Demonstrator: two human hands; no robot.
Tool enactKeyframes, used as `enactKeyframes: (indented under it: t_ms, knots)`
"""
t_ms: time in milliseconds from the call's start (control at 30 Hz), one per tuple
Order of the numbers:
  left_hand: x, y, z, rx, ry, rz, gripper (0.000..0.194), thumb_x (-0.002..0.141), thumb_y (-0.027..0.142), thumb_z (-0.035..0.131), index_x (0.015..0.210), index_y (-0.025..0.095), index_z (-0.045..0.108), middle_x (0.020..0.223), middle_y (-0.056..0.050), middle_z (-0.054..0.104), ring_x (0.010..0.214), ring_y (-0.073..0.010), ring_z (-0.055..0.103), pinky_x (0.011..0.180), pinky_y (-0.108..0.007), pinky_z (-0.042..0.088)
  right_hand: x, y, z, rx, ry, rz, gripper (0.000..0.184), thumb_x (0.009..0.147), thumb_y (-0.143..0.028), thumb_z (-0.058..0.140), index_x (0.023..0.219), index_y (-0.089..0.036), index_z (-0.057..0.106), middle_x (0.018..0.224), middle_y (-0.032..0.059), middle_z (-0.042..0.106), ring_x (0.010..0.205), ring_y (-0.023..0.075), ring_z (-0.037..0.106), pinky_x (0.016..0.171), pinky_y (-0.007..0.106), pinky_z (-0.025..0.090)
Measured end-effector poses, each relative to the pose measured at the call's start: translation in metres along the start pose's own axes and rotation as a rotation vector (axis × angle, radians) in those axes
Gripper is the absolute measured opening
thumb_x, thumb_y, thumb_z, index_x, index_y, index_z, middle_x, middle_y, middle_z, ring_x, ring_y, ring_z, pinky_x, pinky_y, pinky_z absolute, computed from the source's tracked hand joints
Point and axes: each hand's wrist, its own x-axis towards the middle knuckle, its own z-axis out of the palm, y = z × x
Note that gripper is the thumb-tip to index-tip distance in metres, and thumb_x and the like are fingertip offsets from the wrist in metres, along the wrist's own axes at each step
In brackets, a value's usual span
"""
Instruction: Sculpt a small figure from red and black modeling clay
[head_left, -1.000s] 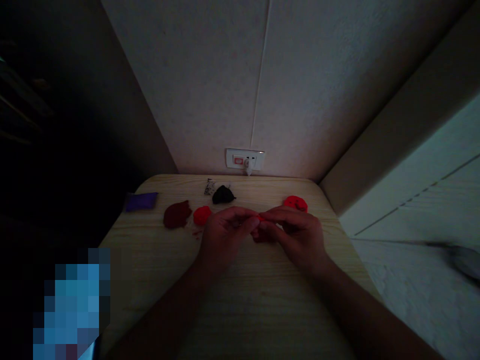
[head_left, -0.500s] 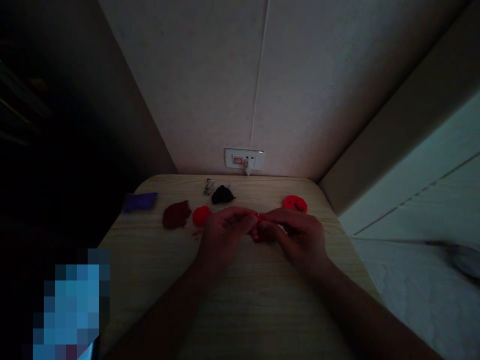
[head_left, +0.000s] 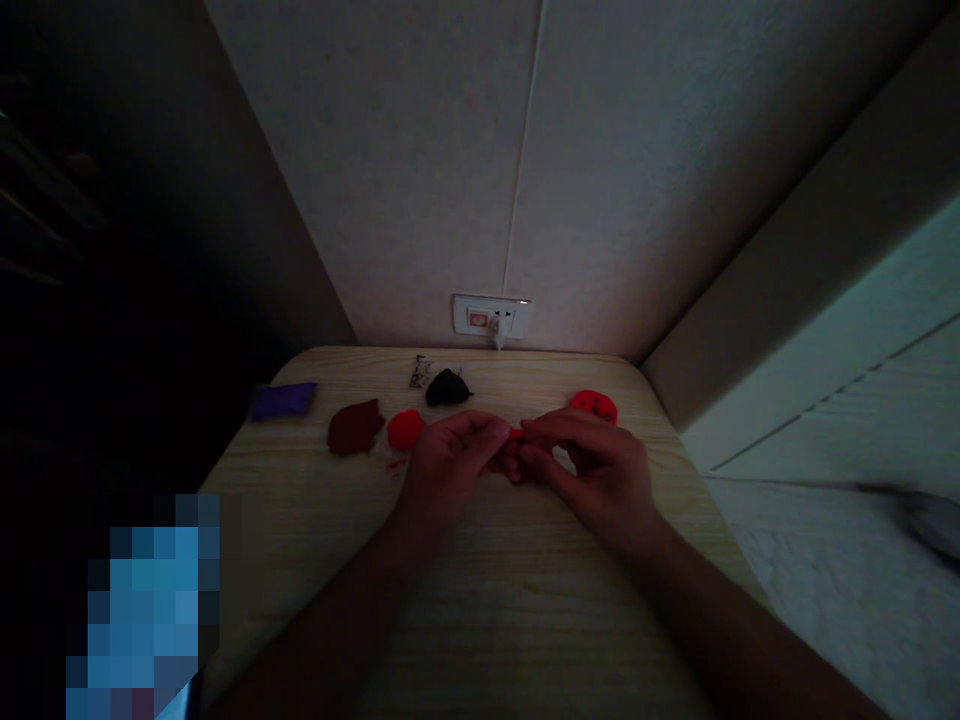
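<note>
Two bare hands, the left hand (head_left: pixel 446 465) and the right hand (head_left: pixel 604 470), meet over a pale wood-grain table (head_left: pixel 480 610) in dim light, seen by me from afar through the head camera. The left hand pinches a small red piece (head_left: pixel 515 434) between thumb and forefinger; the piece pokes out toward the right hand, whose forefinger reaches its other end with the thumb just below, though I cannot tell whether that pair presses on it. Beneath them I make out a dark red mass (head_left: pixel 511 474), too shadowed to show its shape. Just left of the left hand sits a bright red lump (head_left: pixel 405 430), then a flat maroon slab (head_left: pixel 355 427), and farthest left a purple packet (head_left: pixel 285 401). A red disc (head_left: pixel 595 405) with dark marks lies just beyond the right hand. Past the left hand I spot a black lump (head_left: pixel 448 388) beside a smudged patch (head_left: pixel 421 372), and, straight ahead of both hands, a socket plate (head_left: pixel 480 319) holding a plug (head_left: pixel 499 330), set low in a pale wall (head_left: pixel 420 180)
</note>
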Motion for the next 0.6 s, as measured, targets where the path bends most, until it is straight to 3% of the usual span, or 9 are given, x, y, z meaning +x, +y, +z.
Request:
enactKeyframes:
  t_ms: [200, 367, 600]
  knots:
    - [-0.0004, -0.0023, -0.0025, 0.047, -0.017, 0.007, 0.019, 0.081, 0.033, 0.083, 0.079, 0.015, 0.076, 0.068, -0.002, 0.074, 0.058, -0.0117, 0.065, 0.06, -0.025, 0.056, 0.0019, -0.0042, -0.0012, -0.135, -0.045, 0.011, 0.011, 0.095, -0.023, 0.074, 0.102, -0.025, 0.082, 0.083, 0.0054, 0.078, 0.072, 0.0181, 0.071, 0.06, 0.03, 0.057]
    - [-0.0015, -0.0035, -0.0036, 0.082, -0.019, 0.042, 0.016, 0.079, 0.028, 0.084, 0.088, 0.016, 0.078, 0.07, -0.002, 0.076, 0.061, -0.0126, 0.067, 0.063, -0.026, 0.057, 0.0001, -0.0035, -0.0004, -0.12, -0.02, 0.039, 0.007, 0.095, -0.023, 0.073, 0.095, -0.022, 0.08, 0.077, 0.0043, 0.075, 0.067, 0.0168, 0.068, 0.059, 0.029, 0.056]
    - [-0.0011, -0.0002, -0.0028, 0.193, -0.019, 0.072, 0.017, 0.083, 0.032, 0.081, 0.084, 0.016, 0.077, 0.065, -0.002, 0.073, 0.058, -0.0131, 0.066, 0.062, -0.026, 0.056, 0.0007, -0.003, -0.0006, -0.108, 0.005, -0.028, 0.014, 0.092, -0.021, 0.076, 0.106, -0.024, 0.08, 0.087, 0.006, 0.077, 0.077, 0.0191, 0.071, 0.062, 0.03, 0.057]
